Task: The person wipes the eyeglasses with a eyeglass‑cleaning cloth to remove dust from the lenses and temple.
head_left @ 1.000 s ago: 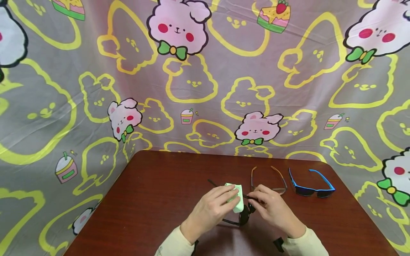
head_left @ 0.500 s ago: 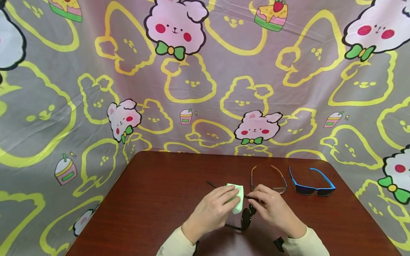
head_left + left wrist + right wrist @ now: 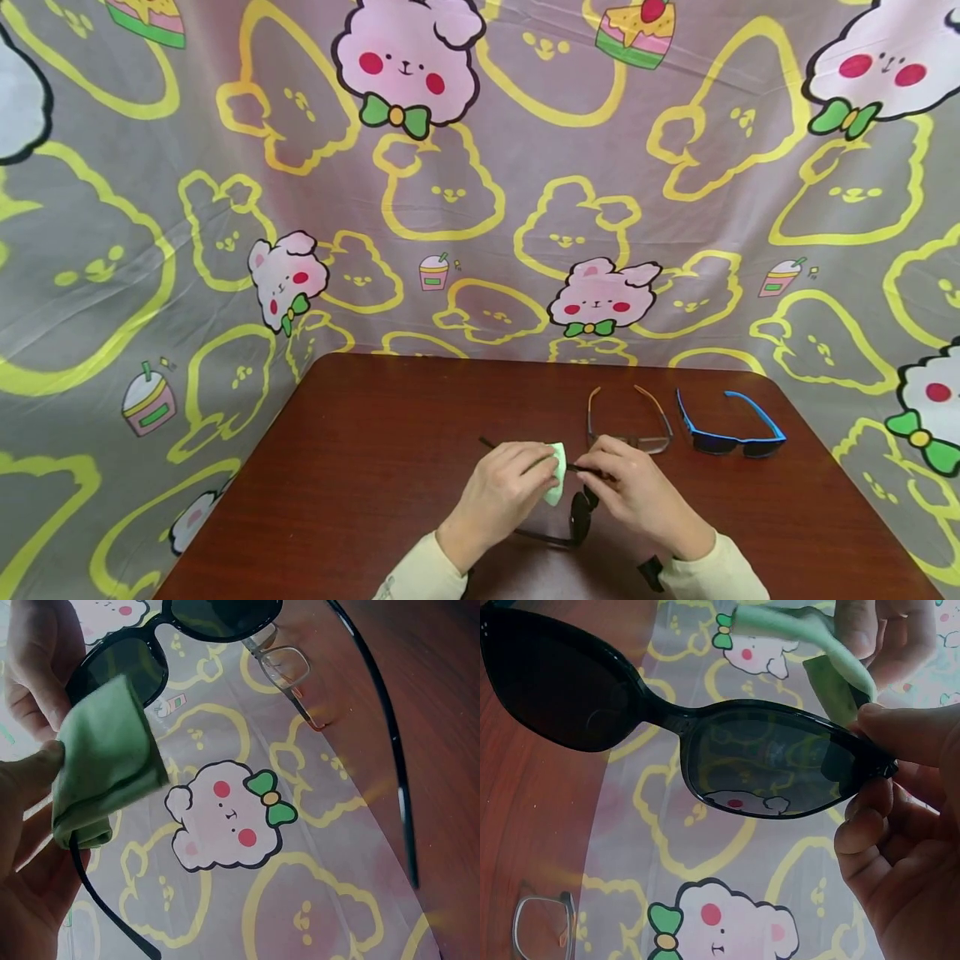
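Note:
My left hand (image 3: 506,487) pinches a folded light-green cloth (image 3: 109,750) between thumb and fingers. The cloth is wrapped round one temple of a pair of black sunglasses (image 3: 772,765), and the temple's tip sticks out past it in the left wrist view. At the hinge corner beside that temple, my right hand (image 3: 907,802) grips the frame with thumb and fingers. The sunglasses are held above the table with dark lenses (image 3: 127,667) and both temples spread. Their other temple (image 3: 386,727) extends freely.
Behind my right hand, clear-lensed glasses with orange temple ends (image 3: 660,417) lie on the brown table (image 3: 375,433). Blue-framed sunglasses (image 3: 735,442) lie further right. A patterned cloth curtain (image 3: 465,317) encloses the table's back and sides.
My left hand has shifted slightly right and down, and the green cloth has turned to show a narrower side. My right hand keeps its grip on the sunglasses and has barely moved.

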The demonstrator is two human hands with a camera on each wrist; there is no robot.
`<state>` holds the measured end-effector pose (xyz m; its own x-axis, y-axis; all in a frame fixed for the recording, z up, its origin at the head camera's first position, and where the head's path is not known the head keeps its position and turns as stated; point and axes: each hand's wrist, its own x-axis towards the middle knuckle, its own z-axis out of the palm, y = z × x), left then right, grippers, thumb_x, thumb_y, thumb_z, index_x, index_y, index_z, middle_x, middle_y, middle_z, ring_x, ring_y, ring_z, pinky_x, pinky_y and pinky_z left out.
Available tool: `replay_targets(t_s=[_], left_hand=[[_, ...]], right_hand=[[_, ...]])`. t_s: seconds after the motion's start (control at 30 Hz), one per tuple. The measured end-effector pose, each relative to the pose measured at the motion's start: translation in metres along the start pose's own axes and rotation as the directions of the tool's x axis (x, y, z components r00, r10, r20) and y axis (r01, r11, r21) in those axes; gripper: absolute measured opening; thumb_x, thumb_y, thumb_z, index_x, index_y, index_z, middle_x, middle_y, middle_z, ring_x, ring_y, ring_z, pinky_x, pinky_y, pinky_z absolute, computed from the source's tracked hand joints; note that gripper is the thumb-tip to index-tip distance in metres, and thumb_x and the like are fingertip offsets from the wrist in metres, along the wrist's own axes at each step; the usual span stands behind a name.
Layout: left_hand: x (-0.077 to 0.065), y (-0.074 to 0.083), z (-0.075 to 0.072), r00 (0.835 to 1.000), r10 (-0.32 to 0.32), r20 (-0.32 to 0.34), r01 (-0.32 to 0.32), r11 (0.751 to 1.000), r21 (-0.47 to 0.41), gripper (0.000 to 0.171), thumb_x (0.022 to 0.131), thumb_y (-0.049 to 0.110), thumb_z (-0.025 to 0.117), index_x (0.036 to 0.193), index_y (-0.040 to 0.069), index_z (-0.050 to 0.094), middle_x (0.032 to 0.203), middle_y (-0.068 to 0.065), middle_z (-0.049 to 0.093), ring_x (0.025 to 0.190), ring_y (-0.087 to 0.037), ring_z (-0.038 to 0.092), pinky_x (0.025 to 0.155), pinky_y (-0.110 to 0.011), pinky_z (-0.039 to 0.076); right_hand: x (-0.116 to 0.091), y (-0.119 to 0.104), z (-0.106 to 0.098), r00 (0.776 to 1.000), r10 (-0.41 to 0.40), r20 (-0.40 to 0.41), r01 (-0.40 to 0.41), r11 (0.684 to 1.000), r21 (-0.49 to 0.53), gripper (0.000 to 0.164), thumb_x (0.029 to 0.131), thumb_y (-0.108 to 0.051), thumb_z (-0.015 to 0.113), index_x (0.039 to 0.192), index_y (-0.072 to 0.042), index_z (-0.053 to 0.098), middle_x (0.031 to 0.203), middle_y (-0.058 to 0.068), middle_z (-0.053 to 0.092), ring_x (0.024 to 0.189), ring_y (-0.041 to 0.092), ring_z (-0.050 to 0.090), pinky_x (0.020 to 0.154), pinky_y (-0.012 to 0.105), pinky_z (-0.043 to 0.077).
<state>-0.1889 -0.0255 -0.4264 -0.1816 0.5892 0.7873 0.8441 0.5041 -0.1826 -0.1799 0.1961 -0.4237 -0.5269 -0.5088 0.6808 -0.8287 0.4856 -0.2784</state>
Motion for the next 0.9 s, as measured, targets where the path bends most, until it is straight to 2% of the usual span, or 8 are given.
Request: replay_targets(t_s=[0.1,0.2,0.33,0.47,0.63,0.9], left_hand=[[0.001,0.0,0.002,1.0,0.017,0.001,-0.017,0.999,0.035,0.027,0.076,0.019,0.078,0.1,0.011,0.072,0.103,0.002,0.067,0.097,-0.011,0.062,0.087,-0.023,0.047],[0.001,0.0,0.003,0.999,0.037,0.014,-0.037,0.998,0.058,0.023,0.079,0.018,0.076,0.101,0.012,0.072,0.103,0.003,0.067,0.095,-0.011,0.061,0.086,-0.023,0.047],[0.0,-0.001,0.006,0.999,0.048,0.026,-0.05,0.996,0.079,0.015,0.088,0.018,0.064,0.099,0.012,0.072,0.099,0.004,0.067,0.089,-0.009,0.061,0.081,-0.022,0.047],[-0.002,-0.001,0.01,0.998,0.07,0.006,-0.07,0.991,0.114,0.026,0.098,0.017,0.047,0.095,0.011,0.072,0.091,0.005,0.065,0.081,-0.009,0.06,0.074,-0.022,0.047],[-0.002,-0.002,0.012,0.995,0.093,-0.019,-0.09,0.987,0.135,0.034,0.101,0.014,0.04,0.091,0.01,0.073,0.086,0.004,0.065,0.077,-0.009,0.059,0.072,-0.022,0.047],[-0.003,-0.001,0.011,0.993,0.114,-0.02,-0.109,0.98,0.167,0.032,0.1,0.013,0.042,0.091,0.01,0.073,0.086,0.003,0.066,0.077,-0.008,0.06,0.072,-0.022,0.048]], right_hand=[[0.001,0.0,0.0,1.0,-0.005,0.005,0.005,1.0,0.002,0.013,0.093,-0.021,0.061,0.09,-0.011,0.069,0.084,-0.01,0.052,0.064,-0.002,0.043,0.055,0.008,0.036],[0.002,0.0,0.001,1.0,-0.009,0.008,0.009,1.0,-0.003,0.017,0.094,-0.024,0.059,0.09,-0.011,0.069,0.084,-0.01,0.053,0.065,-0.002,0.043,0.056,0.008,0.036],[0.003,-0.001,0.001,1.0,-0.016,0.023,0.017,1.0,-0.009,0.022,0.095,-0.027,0.056,0.09,-0.011,0.069,0.084,-0.009,0.054,0.066,-0.002,0.044,0.057,0.008,0.037],[0.004,-0.002,0.002,0.999,-0.023,0.039,0.023,1.0,-0.001,0.004,0.087,-0.013,0.067,0.09,-0.011,0.07,0.084,-0.01,0.054,0.067,-0.003,0.045,0.058,0.009,0.038],[0.006,-0.003,0.004,0.999,-0.048,0.014,0.048,0.999,0.02,0.02,0.076,0.002,0.073,0.09,-0.011,0.069,0.085,-0.009,0.055,0.066,-0.003,0.045,0.057,0.007,0.037],[0.005,-0.003,0.004,0.998,-0.063,-0.002,0.063,0.998,0.006,0.023,0.071,0.004,0.076,0.089,-0.011,0.071,0.085,-0.01,0.056,0.07,0.0,0.048,0.06,0.008,0.038]])
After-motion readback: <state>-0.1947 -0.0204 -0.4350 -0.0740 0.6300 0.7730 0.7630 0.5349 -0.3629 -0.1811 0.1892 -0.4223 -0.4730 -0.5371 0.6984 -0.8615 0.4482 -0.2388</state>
